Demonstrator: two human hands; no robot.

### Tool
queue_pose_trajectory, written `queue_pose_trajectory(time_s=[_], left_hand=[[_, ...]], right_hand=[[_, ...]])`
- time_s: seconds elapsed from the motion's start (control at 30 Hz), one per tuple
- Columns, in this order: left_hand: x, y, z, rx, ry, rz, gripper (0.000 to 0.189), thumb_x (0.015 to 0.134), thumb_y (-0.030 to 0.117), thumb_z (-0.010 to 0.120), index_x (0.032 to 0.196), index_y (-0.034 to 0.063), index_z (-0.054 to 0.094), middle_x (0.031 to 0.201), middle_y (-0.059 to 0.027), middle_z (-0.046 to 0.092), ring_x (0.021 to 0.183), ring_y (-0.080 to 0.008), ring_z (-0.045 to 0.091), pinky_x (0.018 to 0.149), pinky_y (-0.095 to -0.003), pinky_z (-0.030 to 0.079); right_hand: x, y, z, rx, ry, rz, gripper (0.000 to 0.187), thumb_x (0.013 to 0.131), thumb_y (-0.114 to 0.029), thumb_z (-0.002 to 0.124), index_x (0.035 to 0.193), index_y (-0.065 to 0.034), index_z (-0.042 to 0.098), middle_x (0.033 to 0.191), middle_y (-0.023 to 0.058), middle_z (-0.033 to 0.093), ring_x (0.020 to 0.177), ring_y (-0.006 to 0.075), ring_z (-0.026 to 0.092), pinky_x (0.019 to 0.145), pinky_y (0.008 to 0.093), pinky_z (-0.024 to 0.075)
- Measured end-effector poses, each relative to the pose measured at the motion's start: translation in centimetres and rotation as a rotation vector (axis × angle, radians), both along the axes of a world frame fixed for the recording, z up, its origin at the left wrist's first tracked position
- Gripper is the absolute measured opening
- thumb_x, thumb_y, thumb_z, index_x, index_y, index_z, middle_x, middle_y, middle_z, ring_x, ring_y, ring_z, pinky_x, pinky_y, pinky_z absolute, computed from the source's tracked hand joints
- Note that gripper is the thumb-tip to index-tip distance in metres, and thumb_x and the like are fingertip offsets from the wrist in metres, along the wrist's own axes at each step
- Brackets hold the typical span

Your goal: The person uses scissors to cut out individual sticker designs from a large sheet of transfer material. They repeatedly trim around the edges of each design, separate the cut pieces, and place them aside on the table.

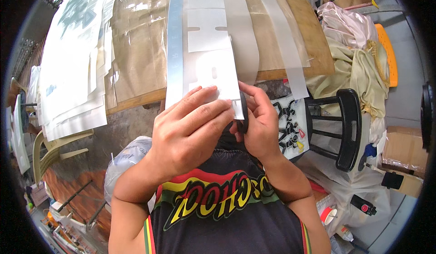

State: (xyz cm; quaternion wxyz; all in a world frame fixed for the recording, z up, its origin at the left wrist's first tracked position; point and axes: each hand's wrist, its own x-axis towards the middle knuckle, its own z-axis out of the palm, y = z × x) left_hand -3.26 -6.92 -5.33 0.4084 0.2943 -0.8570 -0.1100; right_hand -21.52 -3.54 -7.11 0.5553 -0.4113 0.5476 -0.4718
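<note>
My left hand (192, 131) lies over the near end of a white sheet with cut-out shapes (207, 19), its fingers spread slightly across the surface. Whether it pinches the sheet is hidden. At the sheet's right edge, my right hand (260, 121) grips the black handles of scissors (243, 112); part of the blade shows along that edge. Beneath the white sheet lies a translucent backing sheet (245, 43). A blue strip with faint lettering (175, 32) runs along the left side. The sheets extend over the near edge of the table.
A wooden table (318, 53) bears brown covering under clear plastic (139, 49). Printed sheets (75, 49) are stacked at left, and a pale strip (289, 56) hangs over the edge at right. A black chair (349, 129), draped fabric (347, 66) and a cardboard box (403, 150) stand rightward.
</note>
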Motion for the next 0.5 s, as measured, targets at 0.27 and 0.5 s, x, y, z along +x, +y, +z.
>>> queue_pose_trajectory(time_s=[0.27,0.5], left_hand=[[0.7,1.1,0.9,-0.001,0.009,-0.037,0.034,0.065,0.006,0.073,0.098,0.0001,0.075,0.103,-0.0125,0.073,0.102,-0.0350,0.073,0.090,-0.0476,0.061],[1.2,1.9,2.2,0.098,0.005,-0.019,0.018,0.079,-0.004,0.074,0.096,0.0017,0.077,0.100,-0.0130,0.076,0.106,-0.0372,0.074,0.096,-0.0494,0.060]], right_hand=[[0.1,-1.6,-0.3,-0.072,0.010,-0.056,0.030,0.106,-0.005,0.052,0.135,0.0045,0.054,0.078,0.0045,0.066,0.058,0.0069,0.059,0.049,0.0224,0.0461],[0.6,-2.2,0.0,-0.053,0.047,-0.056,0.029,0.107,-0.005,0.050,0.135,0.0029,0.053,0.077,0.0028,0.064,0.059,0.0057,0.058,0.049,0.0213,0.0447]])
